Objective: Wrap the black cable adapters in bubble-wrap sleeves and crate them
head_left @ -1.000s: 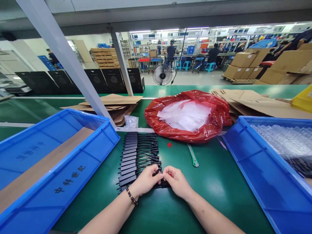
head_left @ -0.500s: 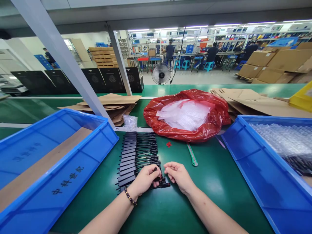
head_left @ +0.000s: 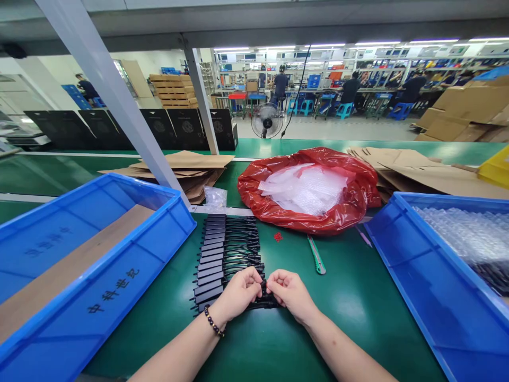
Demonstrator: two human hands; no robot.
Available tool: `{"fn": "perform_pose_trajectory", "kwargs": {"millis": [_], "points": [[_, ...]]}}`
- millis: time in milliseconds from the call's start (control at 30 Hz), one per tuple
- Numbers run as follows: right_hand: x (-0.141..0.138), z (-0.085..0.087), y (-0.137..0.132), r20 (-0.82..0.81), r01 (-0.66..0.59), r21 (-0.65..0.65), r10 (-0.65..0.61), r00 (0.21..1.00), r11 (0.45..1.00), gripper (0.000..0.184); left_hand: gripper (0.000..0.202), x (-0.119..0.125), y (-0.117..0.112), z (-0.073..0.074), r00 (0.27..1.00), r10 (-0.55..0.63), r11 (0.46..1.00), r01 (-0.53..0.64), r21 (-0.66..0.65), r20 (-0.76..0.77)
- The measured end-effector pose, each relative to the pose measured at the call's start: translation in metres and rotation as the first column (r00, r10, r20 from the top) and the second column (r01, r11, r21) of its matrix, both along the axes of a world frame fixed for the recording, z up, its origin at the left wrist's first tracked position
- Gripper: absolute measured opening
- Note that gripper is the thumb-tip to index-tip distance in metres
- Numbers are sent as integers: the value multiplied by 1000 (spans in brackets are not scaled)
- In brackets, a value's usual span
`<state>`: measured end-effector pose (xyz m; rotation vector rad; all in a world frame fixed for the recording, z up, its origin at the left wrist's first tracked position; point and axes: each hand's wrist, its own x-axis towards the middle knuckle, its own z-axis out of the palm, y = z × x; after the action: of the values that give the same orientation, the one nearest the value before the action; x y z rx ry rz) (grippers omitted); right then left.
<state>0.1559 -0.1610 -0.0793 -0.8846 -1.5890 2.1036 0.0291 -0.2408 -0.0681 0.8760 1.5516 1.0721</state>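
Note:
A row of black, box-like modules with short cables lies on the green bench, cable ends to the right. My left hand, wearing a beaded bracelet, is closed over the nearest cables and pinches a black cable end, mostly hidden by the fingers. Close against it, my right hand is closed in a pinch. A speck of red shows at its fingertips, too small to name. Beyond the hands lie a small cluster of red pieces and a green utility knife.
Blue bins stand at left and right; the right one holds bubble wrap. A red plastic bag of white wrap sits at the back, between flat cardboard stacks. A slanted post rises at left.
My right hand has moved left to meet my left hand, closing the gap between their fingertips. The whole view has shifted slightly.

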Motion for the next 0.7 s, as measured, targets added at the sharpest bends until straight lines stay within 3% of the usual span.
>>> {"fn": "perform_pose_trajectory", "kwargs": {"millis": [167,267,533,700], "points": [[-1,-2,-1,9,18,48,-18,1000,999,22,8,2,0,2,1000,-13,1000,13,5,-28],[1,-4,-1,-4,-33,53,33,999,998,23,16,3,1,4,998,-23,999,24,22,-53],[0,-10,1,-27,-133,-96,131,991,986,25,24,2,1,7,993,-101,995,100,31,52],[1,-15,14,-128,53,-300,-96,987,952,18,16,3,2,7,997,-59,998,58,11,47]]}}
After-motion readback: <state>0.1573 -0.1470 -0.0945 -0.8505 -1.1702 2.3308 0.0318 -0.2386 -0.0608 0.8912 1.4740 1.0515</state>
